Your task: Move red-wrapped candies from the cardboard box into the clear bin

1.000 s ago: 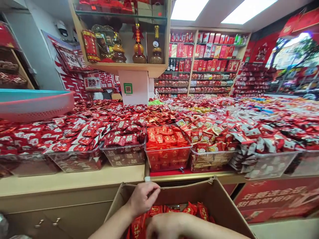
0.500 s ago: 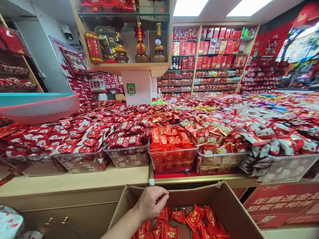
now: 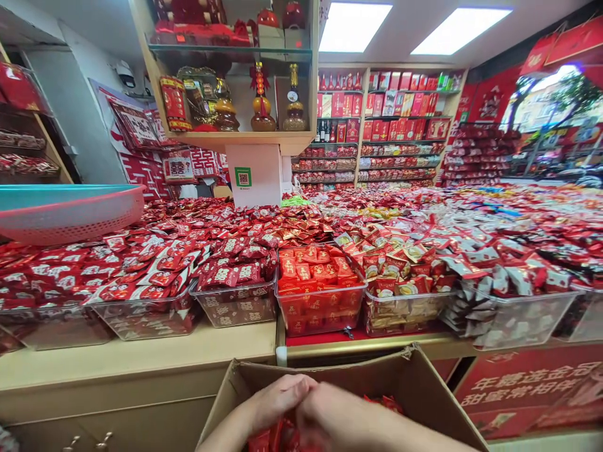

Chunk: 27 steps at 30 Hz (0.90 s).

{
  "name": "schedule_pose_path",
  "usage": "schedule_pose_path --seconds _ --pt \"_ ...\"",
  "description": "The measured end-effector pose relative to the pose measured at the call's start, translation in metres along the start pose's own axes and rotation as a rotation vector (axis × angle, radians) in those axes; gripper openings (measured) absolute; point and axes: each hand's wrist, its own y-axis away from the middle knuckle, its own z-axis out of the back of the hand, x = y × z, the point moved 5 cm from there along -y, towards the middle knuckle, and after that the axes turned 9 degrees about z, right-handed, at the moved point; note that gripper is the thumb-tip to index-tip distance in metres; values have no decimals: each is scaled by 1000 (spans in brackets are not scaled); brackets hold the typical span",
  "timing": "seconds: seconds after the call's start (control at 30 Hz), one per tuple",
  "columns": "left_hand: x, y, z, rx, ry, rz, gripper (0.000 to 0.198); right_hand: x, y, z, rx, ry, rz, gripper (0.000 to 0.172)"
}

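Inside the open cardboard box below the counter lie small red wrapped packets with gold print, mostly covered by my hands. My left hand is over the box's left side, its fingers curled together; what they hold, if anything, is hidden. From the right, my right hand crosses in front and meets the left at the fingertips. It points down into the box, and motion smears its fingers. Just beyond the box, a clear plastic bin holds similar red packets.
Bins of wrapped sweets line the counter edge, including a bin of red-and-white packets. A pink and teal basket rests on the heap at left. A display cabinet overhangs the counter. Drawer knobs stick out at lower left.
My right hand has come into view from the right and met my left hand over the box. My left hand has moved slightly down. The view has tilted upward a little.
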Motion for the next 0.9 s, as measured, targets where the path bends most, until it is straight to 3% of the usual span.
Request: schedule_pose_path --seconds 0.1,0.17,0.3,0.47,0.7,0.8,0.9 --pt "-9 -4 -9 66 213 -100 58 -14 13 31 -264 15 -110 9" --pt "-12 -9 -12 17 306 -123 59 -21 19 48 -449 -7 -166 8" --pt "-16 -14 -9 -94 394 -106 58 -37 20 60 -628 -290 -198 12" --pt "-20 -7 7 -276 391 -104 62 -59 18 56 -721 -636 -284 21" --pt "-13 -8 25 -479 370 -87 55 -61 14 55 -697 -762 -244 29" --pt "-11 -8 27 -466 444 -52 45 -59 16 58 -764 -703 -230 24" --pt "-10 -7 24 -399 550 -2 38 -42 19 63 -797 -401 -91 12"
